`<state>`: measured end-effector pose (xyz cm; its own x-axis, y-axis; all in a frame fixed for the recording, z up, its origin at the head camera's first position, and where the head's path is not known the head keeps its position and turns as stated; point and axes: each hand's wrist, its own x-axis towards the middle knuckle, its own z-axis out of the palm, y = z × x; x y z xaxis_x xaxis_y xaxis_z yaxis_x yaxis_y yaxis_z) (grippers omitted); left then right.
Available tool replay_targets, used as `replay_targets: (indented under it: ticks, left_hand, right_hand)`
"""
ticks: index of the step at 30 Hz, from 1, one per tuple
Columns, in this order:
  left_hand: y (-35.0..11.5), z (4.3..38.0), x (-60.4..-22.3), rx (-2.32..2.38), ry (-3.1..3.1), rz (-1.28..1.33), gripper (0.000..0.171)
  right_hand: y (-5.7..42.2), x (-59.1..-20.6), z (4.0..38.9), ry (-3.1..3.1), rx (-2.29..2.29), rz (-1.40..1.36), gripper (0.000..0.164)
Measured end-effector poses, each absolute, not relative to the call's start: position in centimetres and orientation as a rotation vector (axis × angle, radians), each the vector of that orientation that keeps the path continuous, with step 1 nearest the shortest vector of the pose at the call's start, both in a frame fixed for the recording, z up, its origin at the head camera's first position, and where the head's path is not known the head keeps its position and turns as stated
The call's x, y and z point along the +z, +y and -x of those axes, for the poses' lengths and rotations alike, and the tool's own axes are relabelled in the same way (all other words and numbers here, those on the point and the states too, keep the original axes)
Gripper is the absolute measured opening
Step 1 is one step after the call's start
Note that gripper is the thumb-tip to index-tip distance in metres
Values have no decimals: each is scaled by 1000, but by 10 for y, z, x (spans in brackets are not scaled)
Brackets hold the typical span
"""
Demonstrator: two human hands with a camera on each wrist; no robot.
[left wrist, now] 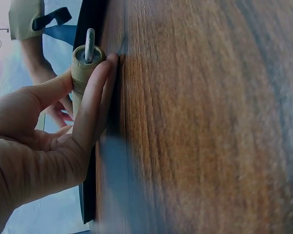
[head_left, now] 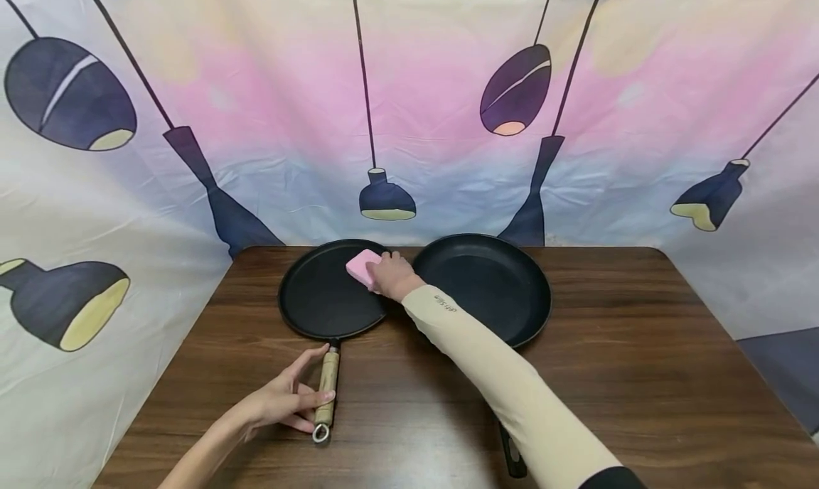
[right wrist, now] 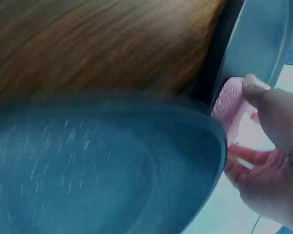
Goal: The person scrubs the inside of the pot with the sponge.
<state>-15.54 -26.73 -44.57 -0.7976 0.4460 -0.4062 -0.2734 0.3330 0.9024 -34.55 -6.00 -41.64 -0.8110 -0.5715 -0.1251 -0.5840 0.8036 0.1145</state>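
A flat black crepe pan (head_left: 323, 293) lies on the table's left half, its wooden handle (head_left: 328, 379) pointing toward me. My left hand (head_left: 275, 400) holds this handle between thumb and fingers. In the left wrist view, the metal hanging ring (left wrist: 90, 46) sticks out past the fingertips (left wrist: 105, 68). My right hand (head_left: 394, 276) grips a pink sponge (head_left: 362, 267) over the crepe pan's right side. In the right wrist view, the sponge (right wrist: 228, 101) sits between thumb and fingers, right at that pan's surface.
A deeper black frying pan (head_left: 480, 283) stands close on the right, with my right sleeve (head_left: 486, 368) crossing over it. Its black handle (head_left: 514, 453) shows beneath the forearm. White specks dot its inside in the right wrist view. Behind the wooden table (head_left: 614, 347) hangs a lamp-patterned cloth (head_left: 435, 119).
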Motion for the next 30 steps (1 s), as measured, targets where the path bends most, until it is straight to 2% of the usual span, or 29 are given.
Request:
replay_targets:
  ticks: [3, 7, 15, 18, 22, 27, 30]
  left_hand:
    - [-266, 157, -445, 1509, 1984, -154, 95]
    - [-265, 157, -444, 1499, 1991, -139, 96]
    - [-266, 155, -445, 1518, 2001, -129, 94]
    - [-267, 155, -445, 1512, 1999, -127, 94]
    - [-268, 155, -446, 1498, 2005, -124, 94]
    - [-268, 156, -445, 1488, 1999, -122, 95]
    - [-267, 157, -445, 1490, 1990, -123, 95]
  right_hand:
    - [-64, -417, 348, 2951, 221, 785, 45]
    - [-67, -415, 347, 2910, 234, 791, 42]
    - [-68, -412, 329, 2581, 31, 1294, 57]
    - [-68, -415, 328, 2505, -27, 1367, 57]
    - [-66, -417, 339, 2611, 35, 1298, 55]
    - [-64, -417, 358, 2876, 132, 949, 42]
    - [-65, -417, 359, 2900, 198, 884, 40]
